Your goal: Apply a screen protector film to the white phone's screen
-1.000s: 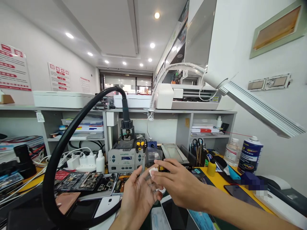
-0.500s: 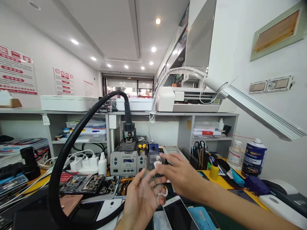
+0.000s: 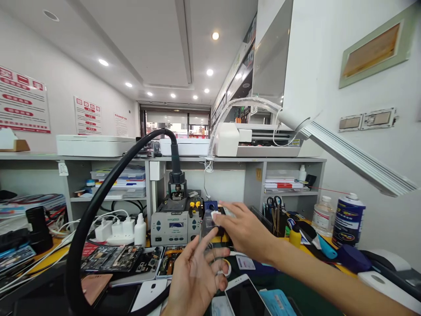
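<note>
My left hand [image 3: 199, 276] is palm up at the lower middle, its fingers apart and slightly curled, with a thin clear film [image 3: 195, 265] lying on the palm. Above and to the right, my right hand [image 3: 241, 226] pinches a small white piece [image 3: 215, 214] between thumb and index finger. Behind that piece stands a clear container [image 3: 207, 221]. A white ring-shaped item [image 3: 226, 267] shows beside the left fingers, partly hidden by them. Below the hands lies a white-framed phone [image 3: 246, 298], next to a blue packet [image 3: 278, 303].
A thick black hose [image 3: 77, 228] arcs across the left side near the grey soldering station [image 3: 169, 226]. Opened phone parts [image 3: 113, 259] lie at left. At right are a yellow bottle [image 3: 295, 236], a blue can [image 3: 348, 219] and a clear bottle [image 3: 324, 215].
My right hand has moved slightly up and away from the left fingers with the white piece. My left hand has shifted slightly down. The whole view has tilted a little upward.
</note>
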Demonstrator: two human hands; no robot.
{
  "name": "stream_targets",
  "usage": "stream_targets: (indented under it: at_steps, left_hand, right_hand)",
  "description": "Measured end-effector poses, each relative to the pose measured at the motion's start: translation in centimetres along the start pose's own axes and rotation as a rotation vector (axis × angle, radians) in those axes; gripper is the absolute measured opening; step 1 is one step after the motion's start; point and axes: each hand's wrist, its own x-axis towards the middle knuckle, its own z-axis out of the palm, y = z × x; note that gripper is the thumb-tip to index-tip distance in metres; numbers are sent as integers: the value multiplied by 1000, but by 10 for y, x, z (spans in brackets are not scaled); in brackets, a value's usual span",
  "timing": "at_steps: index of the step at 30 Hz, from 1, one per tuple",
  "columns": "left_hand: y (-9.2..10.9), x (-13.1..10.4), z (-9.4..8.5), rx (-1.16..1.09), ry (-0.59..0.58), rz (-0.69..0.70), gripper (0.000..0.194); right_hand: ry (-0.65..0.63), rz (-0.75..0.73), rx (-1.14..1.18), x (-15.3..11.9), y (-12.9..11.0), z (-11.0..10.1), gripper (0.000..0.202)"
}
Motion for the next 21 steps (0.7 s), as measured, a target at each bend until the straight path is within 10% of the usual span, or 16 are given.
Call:
stream_targets:
  at_steps: [10, 21]
  left_hand:
    - [-1, 5, -6, -60, -132, 52, 37]
    - [3, 2, -2, 8, -42, 14, 52]
  right_hand:
    - [-27, -144, 153, -5, -37, -2, 36]
    - [2, 25, 70, 18, 0, 3, 29]
